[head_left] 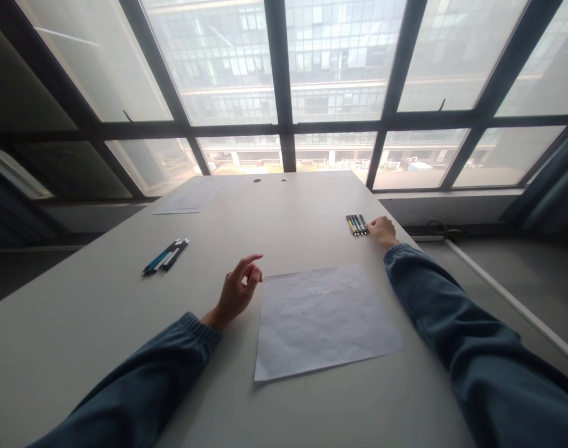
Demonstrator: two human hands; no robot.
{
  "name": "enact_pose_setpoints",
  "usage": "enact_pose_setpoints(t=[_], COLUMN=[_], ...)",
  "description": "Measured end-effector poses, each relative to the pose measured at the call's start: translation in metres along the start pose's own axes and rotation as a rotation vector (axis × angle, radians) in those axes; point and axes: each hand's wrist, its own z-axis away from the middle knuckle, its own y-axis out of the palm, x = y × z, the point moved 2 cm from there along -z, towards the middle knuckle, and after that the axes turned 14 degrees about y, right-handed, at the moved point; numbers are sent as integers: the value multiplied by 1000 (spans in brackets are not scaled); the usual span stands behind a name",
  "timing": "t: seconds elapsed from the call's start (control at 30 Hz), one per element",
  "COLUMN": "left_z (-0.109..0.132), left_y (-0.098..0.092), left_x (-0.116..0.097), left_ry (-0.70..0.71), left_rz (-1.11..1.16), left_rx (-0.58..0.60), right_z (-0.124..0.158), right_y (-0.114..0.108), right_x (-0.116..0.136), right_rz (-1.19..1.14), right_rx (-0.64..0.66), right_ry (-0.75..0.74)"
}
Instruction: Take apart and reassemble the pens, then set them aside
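Observation:
A sheet of white paper [328,320] lies on the table in front of me, slightly wrinkled. My left hand [237,289] hovers by its upper left corner, index finger stretched out and the other fingers curled, holding nothing. At the right, my right hand [381,230] is at the right end of a row of several pens [357,224], its fingertips closed at the rightmost one. Whether it grips that pen is hard to make out. Further left, a loose group of several pens [166,256], blue, white and black, rests on the table.
The white table [284,230] reaches toward the large windows. More paper [183,198] lies at its far left edge, and two small dark round items [257,180] sit near the far end. The right table edge runs beneath my right forearm.

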Motion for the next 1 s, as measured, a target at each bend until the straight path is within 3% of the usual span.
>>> enact_pose_setpoints(t=[1.0], left_z=[0], left_y=[1], left_x=[0], left_ry=[-22], left_rz=[-23], left_rx=[63], right_z=[7], right_y=[-5], right_x=[2], right_rz=[52], right_rx=[-40], right_ry=[-52])
